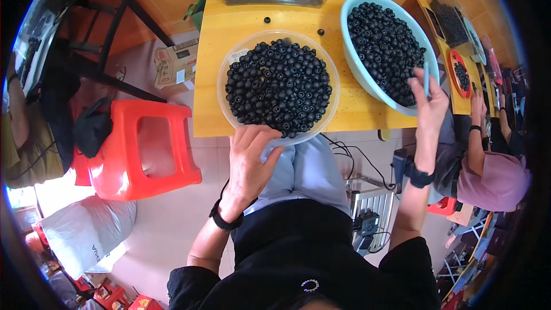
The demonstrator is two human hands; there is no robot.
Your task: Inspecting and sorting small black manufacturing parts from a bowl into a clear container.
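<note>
1. Your left hand [251, 158] sits at the near edge of the clear round bowl [278, 86]. Its fingers are spread open and hold nothing. The fingertips touch the rim.
2. The clear round bowl is full of small black beads [279, 83]. They lie just past your left fingers, away from your body.
3. Your right hand [429, 100] is off to the right of the clear round bowl, at the near edge of the light blue bowl [356, 60]. Its fingers are pinched around a thin pale blue stick [426, 79]. The stick points up and away from you, over the beads in that bowl.
4. Your left hand is the one nearer the clear round bowl.
5. Both bowls rest on the yellow surface [215, 80]. A red stool [146, 149] stands to the left of the clear round bowl, on the floor.
</note>
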